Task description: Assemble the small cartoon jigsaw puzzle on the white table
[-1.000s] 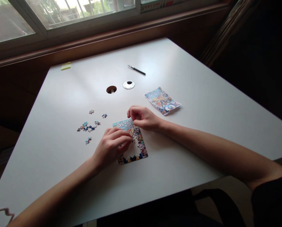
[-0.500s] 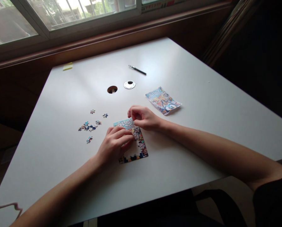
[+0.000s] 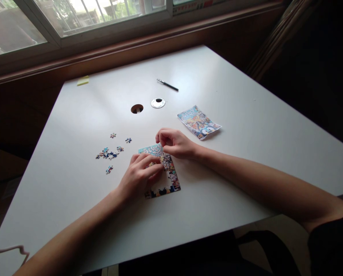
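Observation:
A partly filled jigsaw puzzle (image 3: 173,177) lies in its frame on the white table, with colourful pieces along its top and right side and a bare middle. My left hand (image 3: 141,170) lies across the puzzle's left half. Its thumb and fingertips come together at the inner edge of the fitted pieces, on what looks like a jigsaw piece, mostly covered by the fingers. Curled at the puzzle's upper right corner is my right hand (image 3: 174,142), thumb against bent fingers; whatever they may hold is hidden. Several loose jigsaw pieces (image 3: 110,155) are scattered to the left.
A colourful picture sheet (image 3: 198,122) with one lifted corner lies beyond my right hand. Farther back are a pen (image 3: 168,85), a round metal cover (image 3: 158,103) and an open cable hole (image 3: 137,109). A yellow sticky note (image 3: 83,81) is near the far left corner.
My left fingers have spread slightly, showing more of the puzzle between them. My right hand stays where it was. The whole view has shifted very slightly.

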